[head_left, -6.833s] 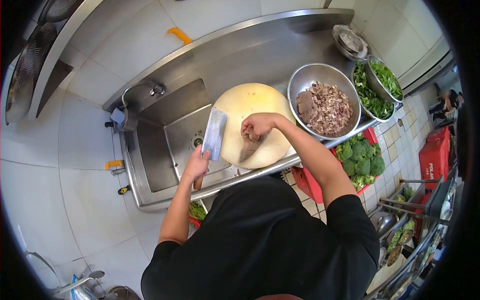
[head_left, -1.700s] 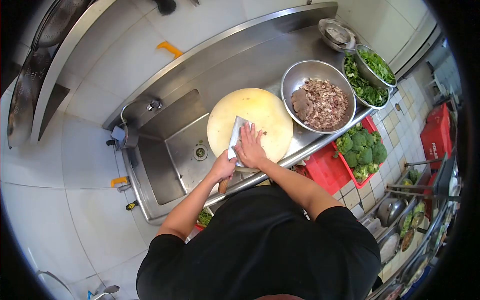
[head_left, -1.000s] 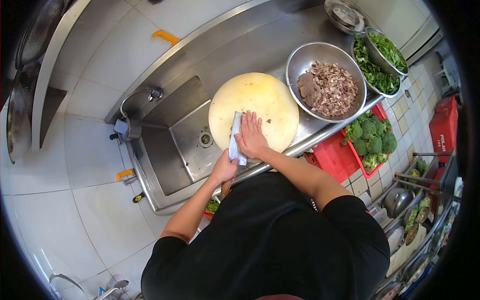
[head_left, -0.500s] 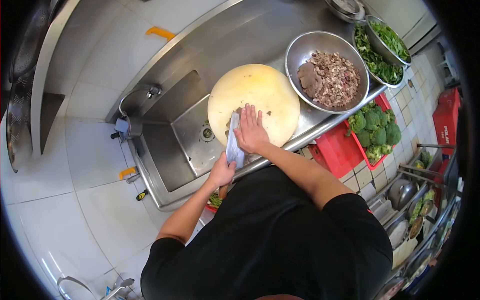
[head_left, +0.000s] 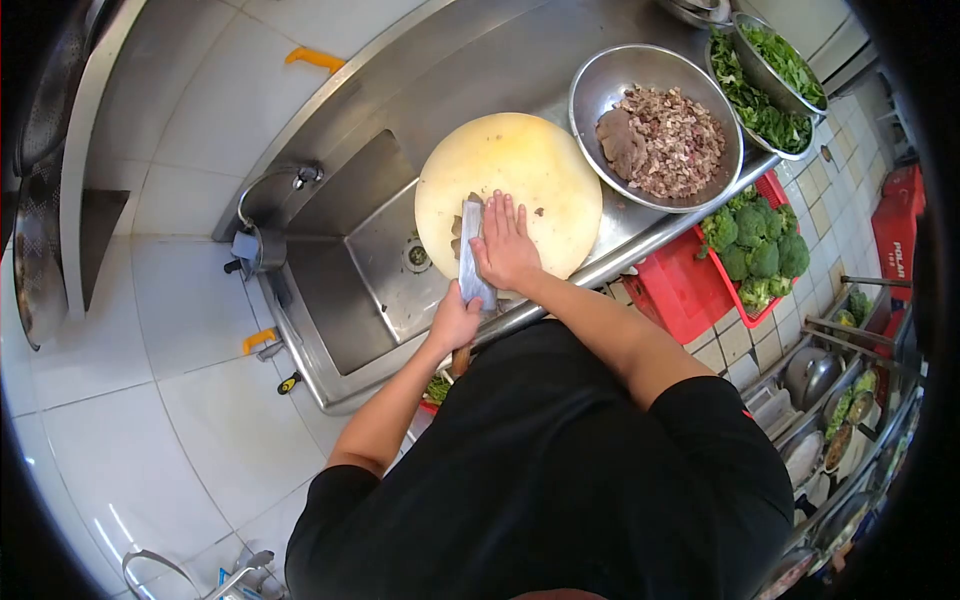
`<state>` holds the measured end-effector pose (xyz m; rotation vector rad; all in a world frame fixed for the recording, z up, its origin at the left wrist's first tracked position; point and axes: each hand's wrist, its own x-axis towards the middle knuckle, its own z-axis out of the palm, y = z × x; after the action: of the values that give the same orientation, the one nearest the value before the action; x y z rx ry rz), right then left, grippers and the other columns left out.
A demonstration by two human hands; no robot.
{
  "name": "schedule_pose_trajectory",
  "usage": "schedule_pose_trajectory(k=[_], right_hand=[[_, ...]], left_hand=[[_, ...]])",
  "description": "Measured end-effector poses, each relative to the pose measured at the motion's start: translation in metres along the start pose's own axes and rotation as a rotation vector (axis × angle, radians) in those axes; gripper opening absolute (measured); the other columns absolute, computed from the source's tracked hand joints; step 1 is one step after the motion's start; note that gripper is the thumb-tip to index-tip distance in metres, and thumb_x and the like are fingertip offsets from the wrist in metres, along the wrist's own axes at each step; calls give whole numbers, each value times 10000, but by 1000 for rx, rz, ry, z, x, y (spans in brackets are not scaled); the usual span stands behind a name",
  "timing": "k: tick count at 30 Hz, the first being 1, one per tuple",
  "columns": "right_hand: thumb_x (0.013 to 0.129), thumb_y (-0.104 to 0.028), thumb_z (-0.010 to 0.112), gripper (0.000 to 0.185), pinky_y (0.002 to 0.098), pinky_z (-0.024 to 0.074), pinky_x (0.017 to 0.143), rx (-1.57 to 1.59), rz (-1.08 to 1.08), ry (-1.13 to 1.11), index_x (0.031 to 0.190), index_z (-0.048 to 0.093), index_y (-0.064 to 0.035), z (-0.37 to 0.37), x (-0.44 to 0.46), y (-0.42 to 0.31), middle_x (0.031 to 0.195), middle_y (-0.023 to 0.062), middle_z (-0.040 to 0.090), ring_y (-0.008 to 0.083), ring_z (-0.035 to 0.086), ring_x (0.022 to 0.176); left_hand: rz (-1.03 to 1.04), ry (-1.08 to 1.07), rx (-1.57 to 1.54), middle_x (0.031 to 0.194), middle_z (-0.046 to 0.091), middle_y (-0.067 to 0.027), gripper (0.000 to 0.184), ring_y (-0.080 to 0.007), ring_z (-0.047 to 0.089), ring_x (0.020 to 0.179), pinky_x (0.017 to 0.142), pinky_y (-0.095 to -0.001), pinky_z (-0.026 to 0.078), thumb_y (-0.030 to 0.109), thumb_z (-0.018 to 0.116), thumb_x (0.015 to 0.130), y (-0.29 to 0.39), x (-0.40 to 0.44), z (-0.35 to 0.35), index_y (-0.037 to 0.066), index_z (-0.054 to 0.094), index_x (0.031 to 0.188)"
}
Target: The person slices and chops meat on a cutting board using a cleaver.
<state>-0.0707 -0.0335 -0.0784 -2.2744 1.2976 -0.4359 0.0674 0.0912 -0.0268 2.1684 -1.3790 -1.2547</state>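
At frame centre, I see my left hand (head_left: 455, 320) wrapped around a cleaver (head_left: 474, 255), my right hand (head_left: 508, 250) flat, its underside hidden. Dark meat slices (head_left: 456, 240) lie on the chopping board (head_left: 500, 145); upper right, a bowl (head_left: 597, 88) holds chopped meat (head_left: 675, 140), one larger piece (head_left: 620, 143) apparently left uncut.

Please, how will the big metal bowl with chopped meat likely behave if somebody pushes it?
The bowl is probably fairly heavy, since chopped meat covers much of its bottom. Its smooth metal might slide on the steel counter. Near the counter's front edge, it could tip if pushed outward.
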Motion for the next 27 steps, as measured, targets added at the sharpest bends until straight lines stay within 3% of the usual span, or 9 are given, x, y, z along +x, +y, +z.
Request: schedule_pose_trajectory(k=[2,4,6,8,11,18,21,22,27], right_hand=[[1073,-445,298,803,608,32,1271,-7,32,-10,1596,114,137,-3,4,0,1691,322,103,469,67,1585],[1073,-464,291,810,604,32,1274,-7,2,-30,1598,129,130,-8,-2,-6,1694,313,107,465,67,1586],[1072,-475,286,814,604,30,1274,-17,-8,-27,1600,136,126,-11,-1,-4,1697,307,109,462,65,1586],[1072,-479,285,817,610,27,1272,-24,-4,-12,1601,134,125,-4,-1,-2,1698,304,108,460,62,1588],[1072,-482,286,817,623,26,1267,-69,57,-11,1604,136,119,-3,3,-1,1700,300,105,454,61,1589],[1073,-481,286,814,649,26,1255,-81,20,-45,1608,133,113,-13,-4,-5,1703,296,107,459,54,1590],[1071,-479,292,812,656,23,1251,-95,51,-15,1610,137,108,-8,-4,-3,1704,291,113,461,55,1589],[1071,-477,295,810,658,23,1250,-109,51,-18,1610,140,107,-9,-4,-2,1703,290,117,462,57,1589],[1045,-446,365,811,663,23,1249,-107,-9,-3,1603,164,106,-15,-15,6,1689,288,170,475,89,1579]], left_hand=[[-128,-16,-86,757,650,-155,335,-245,635,490,498,-410,523,103,598,998,41,-7,-8,-17,477,1286],[47,11,67,760,646,-153,310,-246,635,493,490,-410,521,101,592,1002,11,-14,-16,-18,470,1261],[71,4,134,865,656,-221,320,-338,644,682,634,-453,520,127,597,996,6,-18,-18,-20,470,1249],[-72,-36,120,1073,680,-358,368,-523,661,1057,929,-538,520,181,613,979,18,-29,-18,-25,475,1251],[-249,-64,-164,1090,681,-359,377,-509,658,1093,947,-537,512,184,614,978,57,-14,-13,-31,474,1255],[36,40,103,921,703,-306,355,-389,725,671,720,-507,578,170,604,992,-1,-22,-4,-38,471,1246],[-210,-78,-56,979,698,-336,387,-438,736,811,812,-520,570,183,615,986,62,-4,-17,-41,460,1262],[-155,-35,-52,810,677,-208,322,-274,697,598,667,-472,557,180,615,1005,58,-5,-15,-26,503,1226],[64,59,236,988,690,-323,347,-482,695,941,848,-539,533,200,629,988,-1,-32,-6,-41,495,1199]])
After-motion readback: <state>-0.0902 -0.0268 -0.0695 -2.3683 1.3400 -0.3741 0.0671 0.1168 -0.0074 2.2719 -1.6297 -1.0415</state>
